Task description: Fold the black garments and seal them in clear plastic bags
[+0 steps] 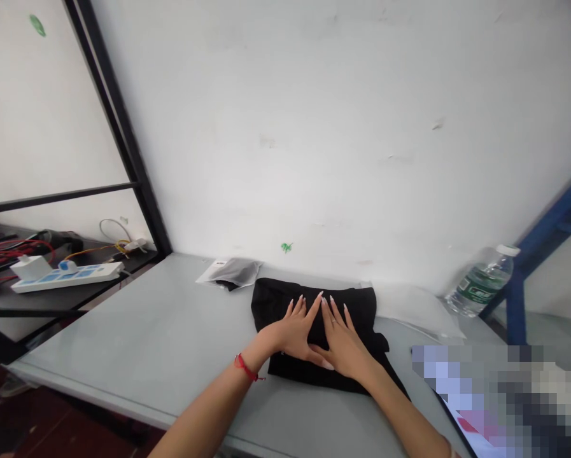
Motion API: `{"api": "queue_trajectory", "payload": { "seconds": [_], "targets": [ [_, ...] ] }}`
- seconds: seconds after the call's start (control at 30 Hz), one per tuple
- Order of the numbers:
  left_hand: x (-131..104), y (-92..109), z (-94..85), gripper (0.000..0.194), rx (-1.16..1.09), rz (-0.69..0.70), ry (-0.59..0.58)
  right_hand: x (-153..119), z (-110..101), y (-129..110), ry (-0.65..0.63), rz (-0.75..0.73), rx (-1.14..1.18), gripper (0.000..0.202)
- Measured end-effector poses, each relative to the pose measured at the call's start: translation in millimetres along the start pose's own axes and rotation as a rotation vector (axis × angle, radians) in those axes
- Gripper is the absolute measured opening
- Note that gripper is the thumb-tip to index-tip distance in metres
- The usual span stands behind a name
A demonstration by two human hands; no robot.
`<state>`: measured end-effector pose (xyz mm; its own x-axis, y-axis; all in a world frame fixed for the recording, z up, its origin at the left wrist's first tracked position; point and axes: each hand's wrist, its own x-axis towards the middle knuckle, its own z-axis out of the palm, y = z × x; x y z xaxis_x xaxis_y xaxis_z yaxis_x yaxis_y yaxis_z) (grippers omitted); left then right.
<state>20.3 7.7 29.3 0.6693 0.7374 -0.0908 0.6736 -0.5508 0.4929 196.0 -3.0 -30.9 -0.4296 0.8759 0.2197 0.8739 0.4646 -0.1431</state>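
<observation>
A black garment (275, 296), folded into a rough rectangle, lies on the grey table (137, 337) close to the wall. My left hand (295, 331) rests flat on it with fingers spread, a red string bracelet around the wrist. Beside it my right hand (340, 340) also lies flat on the cloth, fingers apart, with a ring on one finger. The thumbs overlap and the index fingertips nearly meet. One strip of the black cloth trails toward the right forearm. What kind of garment it is cannot be made out.
Behind the garment, a clear bag (232, 272) with something black inside lies left, and a translucent white bag (416, 308) right. A water bottle (483, 283) leans by a blue frame (517, 305). A power strip (70, 277) sits on the left shelf. A blurred-out screen (500, 401) fills the lower right.
</observation>
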Motion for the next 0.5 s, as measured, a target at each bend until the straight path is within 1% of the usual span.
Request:
{"api": "queue_trajectory", "payload": {
  "seconds": [0.07,0.13,0.2,0.27,0.37,0.43,0.5],
  "targets": [
    [-2,7,-3.2,0.142,-0.086,0.028,0.009,1,6,1,0.055,0.012,-0.005,0.098],
    [-4,14,-3.8,0.135,-0.191,0.081,0.050,1,9,0,0.118,0.011,0.011,0.102],
    [-5,20,-1.2,0.127,-0.295,0.138,0.100,1,10,-2,0.179,-0.002,0.064,0.104],
    [-5,24,4.2,0.120,-0.359,0.185,0.143,0,8,-4,0.210,0.004,0.151,0.106],
    [1,29,14.9,0.113,-0.382,0.227,0.191,-5,6,-2,0.186,0.071,0.236,0.105],
    [9,35,21.8,0.111,-0.361,0.220,0.205,-8,5,7,0.136,0.111,0.191,0.100],
    [21,44,27.6,0.109,-0.316,0.193,0.217,-11,4,21,0.090,0.121,0.095,0.089]
  ]
}}
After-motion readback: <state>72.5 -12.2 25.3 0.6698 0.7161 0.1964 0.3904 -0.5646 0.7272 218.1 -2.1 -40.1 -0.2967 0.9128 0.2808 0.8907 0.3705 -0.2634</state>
